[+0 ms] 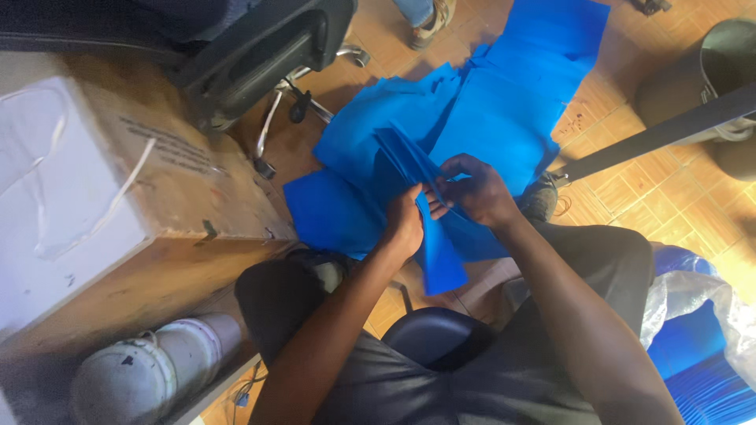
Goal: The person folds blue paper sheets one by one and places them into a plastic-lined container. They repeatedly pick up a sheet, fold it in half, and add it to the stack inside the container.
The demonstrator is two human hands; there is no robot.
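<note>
Over on the left a big cardboard box sits on a wooden shelf, its white top crossed by plastic strapping, and below it a white plastic jar lies on its side, half cut off by the bottom edge. Behind the box the dark base of an office chair pokes in, its upper part out of view.

The person sits low on a round dark stool, knees apart. The left hand is closed around a folded blue fabric sheet, thumb and fingers pinching its upper edge so the strip hangs down between the knees. Just beside it, touching the same piece, the right hand has its fingers curled and half spread, the fingertips gripping the top fold; how tightly I cannot tell, since the palm faces away and the thumb is hidden behind the cloth.

Beyond the hands a loose pile of blue sheets spreads over the tiled floor, overlapping so much that single pieces are hard to separate. At the top edge someone else's shoe just shows. To the right a dark bar slants across, a dark round bin stands behind it, and a clear plastic bag of more blue material is cut off at the corner.
</note>
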